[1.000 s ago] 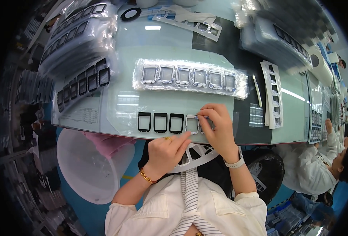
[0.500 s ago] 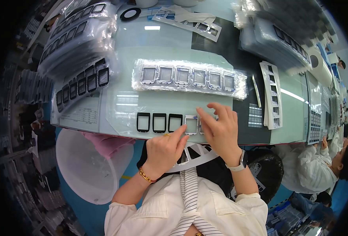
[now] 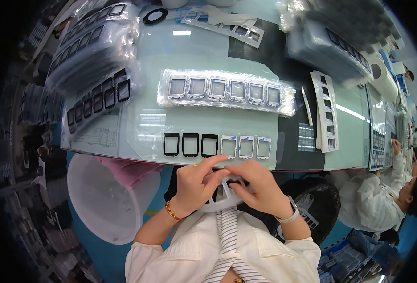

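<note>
At the front edge of the table, my left hand [image 3: 196, 184] pinches a white cut-out strip [image 3: 220, 204] that curves over my lap. Fingers bent, my right hand [image 3: 260, 188] grips the same strip from the other side, slightly blurred. Just beyond my hands lies a row of small frames. On its left are three black frames [image 3: 171, 154]; on its right are three white-faced frames [image 3: 263, 156] with blue marks. Behind this row, a clear plastic sheet [image 3: 163, 96] bears several similar frames [image 3: 198, 96].
Stacks of plastic-wrapped frames stand at the far left [image 3: 95, 56] and far right [image 3: 331, 52]. A white knife-like tool [image 3: 307, 106] lies beside white cut-out strips [image 3: 319, 118]. A black tape roll [image 3: 155, 17] is at the back. A translucent bin [image 3: 100, 207] and dark bin [image 3: 328, 207] flank me.
My right hand has drawn back from the frame row toward my lap and closed on the strip. The left hand's fingertips have left the row, uncovering the white-faced frames.
</note>
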